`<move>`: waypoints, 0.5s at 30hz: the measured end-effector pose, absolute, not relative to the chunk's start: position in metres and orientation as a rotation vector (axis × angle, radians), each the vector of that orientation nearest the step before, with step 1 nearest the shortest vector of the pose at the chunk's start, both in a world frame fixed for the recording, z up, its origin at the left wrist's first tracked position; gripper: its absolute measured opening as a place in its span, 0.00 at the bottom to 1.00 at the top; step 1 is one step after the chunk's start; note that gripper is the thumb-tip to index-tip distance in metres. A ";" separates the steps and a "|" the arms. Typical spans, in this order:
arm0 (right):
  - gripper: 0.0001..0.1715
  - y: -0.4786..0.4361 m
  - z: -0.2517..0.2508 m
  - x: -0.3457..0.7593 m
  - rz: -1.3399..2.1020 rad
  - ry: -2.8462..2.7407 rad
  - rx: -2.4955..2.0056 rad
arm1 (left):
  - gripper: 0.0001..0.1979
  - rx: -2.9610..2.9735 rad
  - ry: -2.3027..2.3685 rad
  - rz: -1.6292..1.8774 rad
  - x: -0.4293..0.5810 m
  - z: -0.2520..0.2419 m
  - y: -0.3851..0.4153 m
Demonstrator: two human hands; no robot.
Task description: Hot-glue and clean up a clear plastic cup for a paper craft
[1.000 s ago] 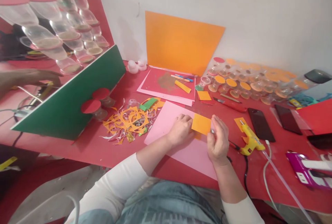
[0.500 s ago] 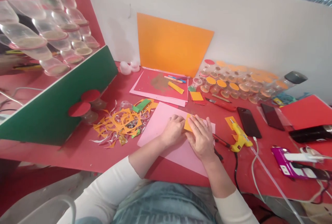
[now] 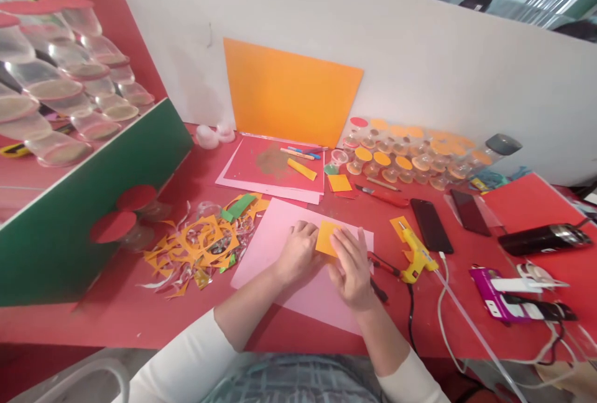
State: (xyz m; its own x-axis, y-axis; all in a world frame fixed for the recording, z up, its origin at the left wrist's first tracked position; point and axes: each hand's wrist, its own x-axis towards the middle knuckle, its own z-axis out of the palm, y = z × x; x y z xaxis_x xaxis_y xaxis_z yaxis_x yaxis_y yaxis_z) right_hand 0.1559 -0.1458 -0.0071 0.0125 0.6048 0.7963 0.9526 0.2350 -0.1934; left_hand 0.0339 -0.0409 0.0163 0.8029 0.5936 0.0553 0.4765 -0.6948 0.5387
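A small orange paper square (image 3: 325, 236) lies on the pink sheet (image 3: 280, 224) in the middle of the red table. My left hand (image 3: 296, 252) rests curled beside the square's left edge, fingertips on it. Flat on top of the square lies my right hand (image 3: 353, 262), fingers stretched out and pressing the paper down. Both forearms come up from the bottom in white sleeves.
A yellow glue gun (image 3: 415, 255) and red-handled scissors (image 3: 384, 265) lie right of my hands, with two phones (image 3: 431, 224) beyond. Orange scraps (image 3: 205, 244) sit to the left, a green board (image 3: 84, 204) far left, capped plastic cups (image 3: 410, 157) and an orange sheet (image 3: 289, 92) at the wall.
A second ago both hands held the orange square up off the table. It was then laid on the pink sheet and my right hand flattened onto it. The view has tilted up and rightwards.
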 end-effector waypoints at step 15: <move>0.24 -0.137 -0.004 0.168 -0.585 -1.403 -1.541 | 0.16 2.510 0.742 0.535 0.032 0.003 -0.033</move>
State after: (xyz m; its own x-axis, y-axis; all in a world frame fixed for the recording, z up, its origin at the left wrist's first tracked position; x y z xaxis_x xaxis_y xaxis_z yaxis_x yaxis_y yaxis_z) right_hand 0.1677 -0.1366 -0.0041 0.2309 0.4957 0.8372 0.9436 0.0959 -0.3170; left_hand 0.0318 -0.0328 0.0028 0.7784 0.5841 0.2300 0.4029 -0.7459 0.5305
